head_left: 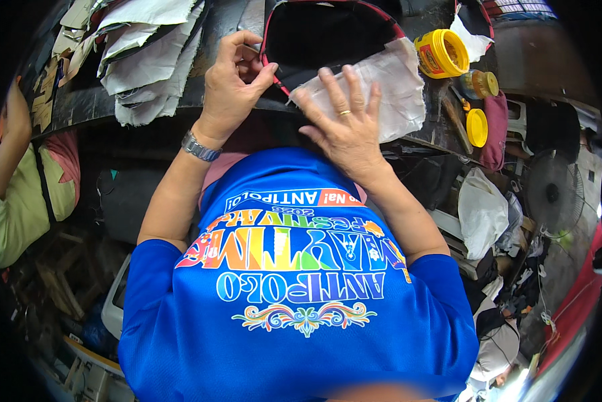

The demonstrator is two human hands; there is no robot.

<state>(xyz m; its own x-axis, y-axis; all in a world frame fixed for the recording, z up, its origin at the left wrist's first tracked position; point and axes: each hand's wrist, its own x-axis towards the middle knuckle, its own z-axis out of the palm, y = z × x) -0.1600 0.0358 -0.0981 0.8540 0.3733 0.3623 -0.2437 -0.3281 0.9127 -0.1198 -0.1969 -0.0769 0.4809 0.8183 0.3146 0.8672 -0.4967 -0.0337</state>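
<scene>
Right hand (346, 130) spread on frayed white cloth (401, 87), left hand (232, 77) pinching curved, red-edged black panel (324, 37)

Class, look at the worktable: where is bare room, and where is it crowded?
Bare dark tabletop shows between the stacked pale cloth and left hand, plus a patch between that stack and the tan scraps. The right is crowded: yellow tub, jar, yellow lid.

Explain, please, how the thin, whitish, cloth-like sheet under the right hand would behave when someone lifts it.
The thin, whitish, cloth-like sheet would probably hang floppily, as its surface is creased. It is likely light for its size, since it looks thin. Its ragged edge may shed threads if the spread right hand drags it.
</scene>
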